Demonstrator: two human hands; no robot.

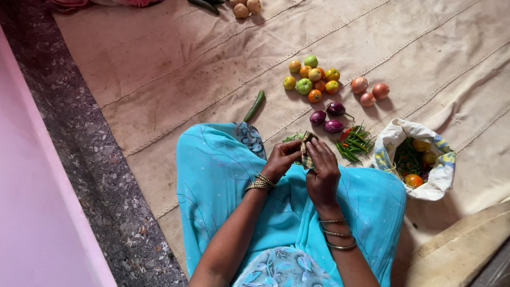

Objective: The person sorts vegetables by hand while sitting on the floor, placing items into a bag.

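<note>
While both hands work at the lap, the scene reads as follows, clock directions taken from the hands:

Ground cover: beige woven cloth mat, spread under everything.
Garment: turquoise dotted fabric over the knees, under the hands.
Bag: white printed cloth bag at 3 o'clock, mouth open, vegetables inside.
Tomato pile: green, yellow and orange tomatoes at 12 o'clock, well apart from the hands.
Chilli heap: loose green chillies at 2 o'clock, near.
Left hand: fingers pinched narrow on the pouch's upper edge.
Right hand: curled around the pouch, holding it.
Held item: small green checked fabric pouch, between both hands, above the lap.
Risk: the pouch could slip or spill; cause, judged, is the fingertip-only hold.
</note>
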